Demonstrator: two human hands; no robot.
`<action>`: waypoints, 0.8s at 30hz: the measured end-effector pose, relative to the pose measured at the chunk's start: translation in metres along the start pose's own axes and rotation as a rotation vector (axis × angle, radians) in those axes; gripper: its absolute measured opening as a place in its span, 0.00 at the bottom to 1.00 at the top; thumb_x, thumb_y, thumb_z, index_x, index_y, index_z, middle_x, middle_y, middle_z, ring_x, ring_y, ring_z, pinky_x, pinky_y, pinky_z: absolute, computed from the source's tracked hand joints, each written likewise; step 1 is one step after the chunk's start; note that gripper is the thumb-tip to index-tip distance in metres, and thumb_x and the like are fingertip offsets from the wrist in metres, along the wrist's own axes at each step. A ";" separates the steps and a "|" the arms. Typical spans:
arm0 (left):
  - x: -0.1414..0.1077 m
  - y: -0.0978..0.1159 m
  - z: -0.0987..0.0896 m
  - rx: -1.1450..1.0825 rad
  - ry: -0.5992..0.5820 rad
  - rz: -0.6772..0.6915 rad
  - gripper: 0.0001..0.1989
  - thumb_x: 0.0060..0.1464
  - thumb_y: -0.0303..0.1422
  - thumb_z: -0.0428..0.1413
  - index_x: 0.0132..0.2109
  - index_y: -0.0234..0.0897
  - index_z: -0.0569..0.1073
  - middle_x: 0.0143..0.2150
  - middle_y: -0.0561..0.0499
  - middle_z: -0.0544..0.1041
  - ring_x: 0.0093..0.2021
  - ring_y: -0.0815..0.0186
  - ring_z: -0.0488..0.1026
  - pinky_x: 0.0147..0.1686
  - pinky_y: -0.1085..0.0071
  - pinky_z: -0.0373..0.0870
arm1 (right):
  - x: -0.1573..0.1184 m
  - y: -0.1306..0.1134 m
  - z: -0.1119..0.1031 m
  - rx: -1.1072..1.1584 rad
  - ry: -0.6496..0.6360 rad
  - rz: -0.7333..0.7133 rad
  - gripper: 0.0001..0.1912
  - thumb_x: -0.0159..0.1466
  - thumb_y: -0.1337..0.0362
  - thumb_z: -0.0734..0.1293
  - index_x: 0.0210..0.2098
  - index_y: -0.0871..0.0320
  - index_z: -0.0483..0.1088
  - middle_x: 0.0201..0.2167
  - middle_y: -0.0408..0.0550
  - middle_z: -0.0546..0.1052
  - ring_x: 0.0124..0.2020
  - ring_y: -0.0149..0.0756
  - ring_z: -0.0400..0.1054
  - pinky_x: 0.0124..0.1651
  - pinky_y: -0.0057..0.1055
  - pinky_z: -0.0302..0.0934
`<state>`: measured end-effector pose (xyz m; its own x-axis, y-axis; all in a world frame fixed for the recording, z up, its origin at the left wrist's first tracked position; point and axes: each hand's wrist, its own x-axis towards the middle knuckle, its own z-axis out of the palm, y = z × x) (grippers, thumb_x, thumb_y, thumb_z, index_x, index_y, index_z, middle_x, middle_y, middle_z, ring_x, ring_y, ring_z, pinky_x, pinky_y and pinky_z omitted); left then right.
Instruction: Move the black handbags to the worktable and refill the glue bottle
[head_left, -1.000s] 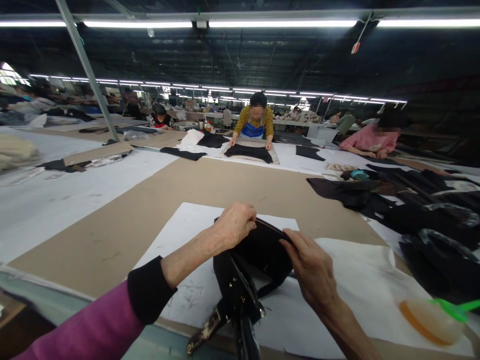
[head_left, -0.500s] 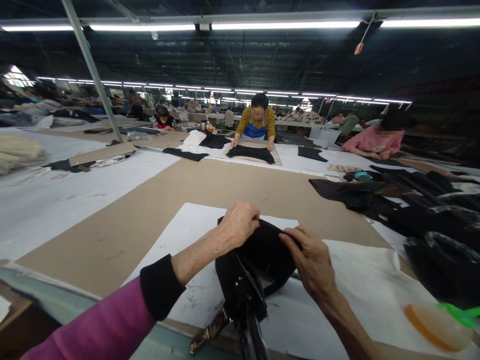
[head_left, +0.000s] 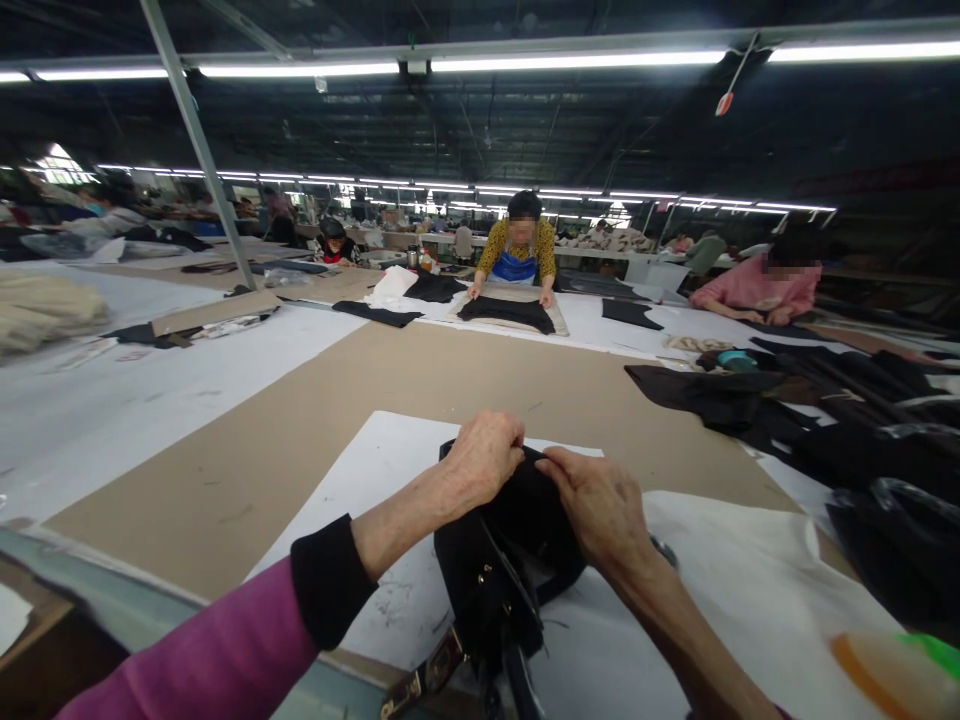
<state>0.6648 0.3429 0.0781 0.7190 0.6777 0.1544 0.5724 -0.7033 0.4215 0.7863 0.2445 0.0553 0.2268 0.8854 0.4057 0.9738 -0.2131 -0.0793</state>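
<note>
A black bag (head_left: 480, 570) with small gold-coloured studs stands open on white paper (head_left: 360, 470). My left hand (head_left: 484, 460) pinches the far top edge of the bag, its fingers closed. Close beside it, my right hand (head_left: 600, 500) grips the same edge between thumb and fingers. Dark handles and a brown strap (head_left: 424, 675) with metal fittings hang toward me at the bottom of the view. The bag's inside is mostly in shadow.
Tan board (head_left: 247, 440) covers the table around the paper. Dark fabric pieces (head_left: 750, 400) and plastic-wrapped items lie at right. An orange-and-green container (head_left: 885, 670) sits near right, blurred. A co-worker in yellow (head_left: 517, 250) handles black fabric across the table; another in pink (head_left: 772, 280) leans at right.
My right hand has slid left along the bag's top edge, closer to my left hand. My left hand keeps its grip. The view has shifted slightly.
</note>
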 end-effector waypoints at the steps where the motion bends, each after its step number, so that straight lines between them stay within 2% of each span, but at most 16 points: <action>1: -0.001 0.000 -0.001 -0.002 -0.006 -0.004 0.05 0.47 0.27 0.52 0.29 0.37 0.73 0.25 0.51 0.73 0.29 0.65 0.69 0.29 0.71 0.62 | 0.001 -0.002 0.000 -0.016 -0.003 -0.014 0.08 0.64 0.63 0.62 0.31 0.51 0.72 0.24 0.44 0.75 0.28 0.41 0.69 0.26 0.31 0.47; 3: -0.005 -0.001 -0.004 0.009 0.003 0.010 0.03 0.48 0.29 0.54 0.32 0.37 0.71 0.28 0.51 0.73 0.31 0.64 0.69 0.29 0.71 0.62 | 0.002 -0.004 0.001 -0.051 0.002 -0.035 0.10 0.65 0.63 0.61 0.29 0.53 0.70 0.23 0.43 0.74 0.27 0.39 0.68 0.25 0.31 0.45; 4: -0.008 -0.001 -0.007 0.033 0.017 0.023 0.05 0.47 0.30 0.56 0.35 0.36 0.70 0.31 0.51 0.73 0.33 0.63 0.70 0.30 0.71 0.62 | 0.002 -0.004 0.003 -0.060 0.010 -0.040 0.11 0.65 0.63 0.60 0.28 0.53 0.69 0.23 0.43 0.73 0.27 0.39 0.68 0.25 0.31 0.44; 7: -0.017 0.000 -0.016 0.160 0.031 0.016 0.22 0.40 0.34 0.62 0.43 0.35 0.65 0.39 0.47 0.72 0.40 0.58 0.69 0.34 0.69 0.64 | 0.001 -0.002 0.007 -0.066 0.045 -0.063 0.11 0.65 0.62 0.60 0.27 0.54 0.68 0.22 0.43 0.73 0.26 0.38 0.68 0.25 0.31 0.44; 9: -0.022 -0.001 -0.022 0.227 -0.031 -0.028 0.27 0.38 0.34 0.64 0.46 0.35 0.64 0.41 0.45 0.72 0.42 0.56 0.69 0.35 0.68 0.64 | 0.000 0.001 0.009 -0.068 0.069 -0.083 0.11 0.65 0.62 0.60 0.26 0.54 0.68 0.21 0.43 0.73 0.25 0.39 0.68 0.25 0.31 0.44; 12: -0.026 -0.006 -0.028 0.240 -0.115 -0.037 0.21 0.44 0.29 0.58 0.47 0.38 0.64 0.39 0.47 0.73 0.40 0.57 0.71 0.33 0.69 0.64 | -0.001 0.005 0.012 -0.028 0.090 -0.113 0.11 0.65 0.63 0.59 0.28 0.54 0.69 0.22 0.43 0.73 0.25 0.39 0.67 0.26 0.31 0.45; 15: -0.026 -0.016 -0.031 0.193 -0.156 0.047 0.16 0.46 0.24 0.53 0.44 0.40 0.67 0.36 0.50 0.74 0.38 0.60 0.72 0.30 0.71 0.62 | 0.001 0.011 0.014 0.016 0.086 -0.152 0.11 0.66 0.62 0.58 0.32 0.53 0.70 0.24 0.43 0.74 0.26 0.39 0.67 0.27 0.30 0.47; 19: -0.025 -0.030 -0.032 0.057 -0.164 0.138 0.13 0.45 0.22 0.52 0.39 0.40 0.70 0.33 0.53 0.74 0.36 0.65 0.71 0.30 0.75 0.61 | 0.005 0.020 0.016 0.040 0.061 -0.204 0.13 0.67 0.61 0.56 0.33 0.53 0.70 0.24 0.44 0.73 0.27 0.39 0.67 0.28 0.30 0.49; 24: -0.024 -0.037 -0.031 -0.041 -0.161 0.127 0.08 0.48 0.24 0.53 0.37 0.38 0.72 0.30 0.54 0.74 0.33 0.67 0.69 0.29 0.76 0.60 | 0.007 0.024 0.020 0.068 0.033 -0.229 0.15 0.67 0.60 0.54 0.32 0.54 0.70 0.23 0.43 0.73 0.27 0.39 0.67 0.29 0.30 0.49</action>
<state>0.6137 0.3593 0.0866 0.8400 0.5386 0.0655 0.4588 -0.7695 0.4442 0.8118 0.2537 0.0380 0.0000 0.8933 0.4494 0.9989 0.0214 -0.0426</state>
